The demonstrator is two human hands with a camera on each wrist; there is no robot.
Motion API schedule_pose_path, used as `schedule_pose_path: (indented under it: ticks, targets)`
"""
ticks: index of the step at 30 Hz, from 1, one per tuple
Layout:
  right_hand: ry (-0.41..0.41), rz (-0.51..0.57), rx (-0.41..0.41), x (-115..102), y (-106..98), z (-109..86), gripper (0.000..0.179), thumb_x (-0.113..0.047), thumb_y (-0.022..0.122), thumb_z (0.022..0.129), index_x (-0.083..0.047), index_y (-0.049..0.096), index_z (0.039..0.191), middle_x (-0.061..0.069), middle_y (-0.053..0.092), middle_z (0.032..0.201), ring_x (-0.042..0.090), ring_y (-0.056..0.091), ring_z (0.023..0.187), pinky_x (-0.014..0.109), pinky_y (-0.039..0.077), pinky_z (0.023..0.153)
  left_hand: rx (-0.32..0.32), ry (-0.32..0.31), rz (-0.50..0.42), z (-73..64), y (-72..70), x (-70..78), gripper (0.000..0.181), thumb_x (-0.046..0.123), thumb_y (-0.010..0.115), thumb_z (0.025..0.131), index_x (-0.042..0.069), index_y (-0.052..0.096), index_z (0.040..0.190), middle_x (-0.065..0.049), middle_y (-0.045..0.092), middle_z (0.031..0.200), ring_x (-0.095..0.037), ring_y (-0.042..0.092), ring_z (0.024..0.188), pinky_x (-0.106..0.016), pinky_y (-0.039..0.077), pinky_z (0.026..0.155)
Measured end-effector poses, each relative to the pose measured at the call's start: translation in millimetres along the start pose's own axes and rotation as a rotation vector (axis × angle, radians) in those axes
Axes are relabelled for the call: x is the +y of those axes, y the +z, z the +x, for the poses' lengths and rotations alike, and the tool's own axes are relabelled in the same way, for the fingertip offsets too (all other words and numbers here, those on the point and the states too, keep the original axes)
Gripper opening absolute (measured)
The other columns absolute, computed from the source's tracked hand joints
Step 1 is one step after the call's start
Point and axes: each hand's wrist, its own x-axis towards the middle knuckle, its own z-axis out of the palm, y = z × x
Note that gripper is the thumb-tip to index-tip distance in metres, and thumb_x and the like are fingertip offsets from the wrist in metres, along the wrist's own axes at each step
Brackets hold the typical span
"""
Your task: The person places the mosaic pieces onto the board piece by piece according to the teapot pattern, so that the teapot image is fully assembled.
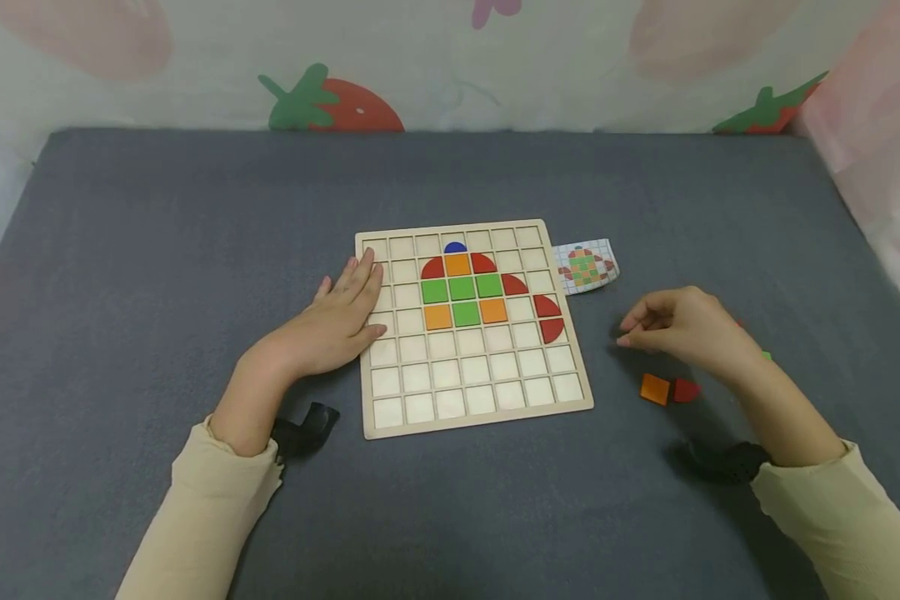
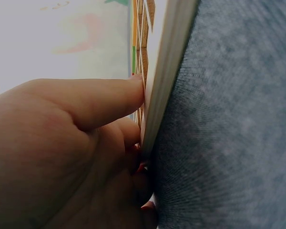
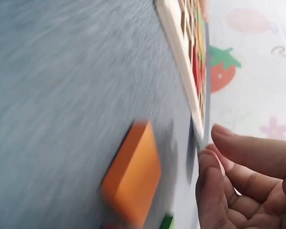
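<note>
A wooden grid board (image 1: 405, 427) lies on the grey cloth, with green squares (image 1: 461, 288), orange squares (image 1: 457, 265), red quarter-rounds (image 1: 552, 331) and a blue half-round (image 1: 455, 247) set in its upper cells. Spread fingers of my left hand (image 1: 318, 333) rest on the board's left edge; in the left wrist view the thumb (image 2: 109, 95) touches its rim. To the right of the board, my right hand (image 1: 682, 329) hovers with loosely bent fingers. Thumb and forefinger (image 3: 212, 186) stand slightly apart, and nothing shows between them.
Near the right hand lie a loose orange square (image 1: 655, 389) and a red piece (image 1: 686, 390); a green piece (image 1: 767, 357) is mostly hidden behind the wrist. A printed pattern card (image 1: 588, 267) sits against the board's right edge. A strawberry-print curtain (image 1: 532, 83) borders the table's back.
</note>
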Motion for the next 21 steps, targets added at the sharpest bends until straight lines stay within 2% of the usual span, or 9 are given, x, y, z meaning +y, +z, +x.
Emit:
schedule_pose_path:
  ticks: [9,16,21]
  targets:
    - [0.019,-0.067,-0.102,25,-12,-26.1,0.011,-0.011,0.07,0.084,-0.003,0.068,0.091,0.0,0.07,0.081,0.01,0.063,0.07,0.026,0.049,0.062,-0.011,-0.005,-0.009,0.1,-0.6,1.2,0.069,0.022,0.041,0.101,-0.005,-0.002,0.148,-0.017,-0.015,0.155,-0.031,-0.013,0.141,-0.055,-0.002,0.11]
    - [0.007,-0.107,-0.098,37,-20,-38.5,0.008,-0.009,0.07,0.084,-0.006,0.067,0.091,-0.002,0.068,0.082,0.009,0.06,0.071,0.026,0.049,0.062,-0.011,-0.008,-0.007,0.0,-1.1,0.2,0.069,0.022,0.041,0.101,-0.005,-0.002,0.148,-0.016,-0.016,0.155,-0.031,-0.014,0.141,-0.055,-0.002,0.11]
    - [0.01,-0.1,-0.093,42,-20,-41.9,0.016,-0.015,0.076,0.08,-0.007,0.067,0.09,-0.001,0.066,0.081,0.008,0.061,0.071,0.025,0.049,0.063,-0.009,0.001,-0.009,0.6,-0.8,0.4,0.069,0.022,0.041,0.101,-0.006,-0.002,0.148,-0.017,-0.016,0.155,-0.032,-0.013,0.141,-0.055,-0.002,0.11]
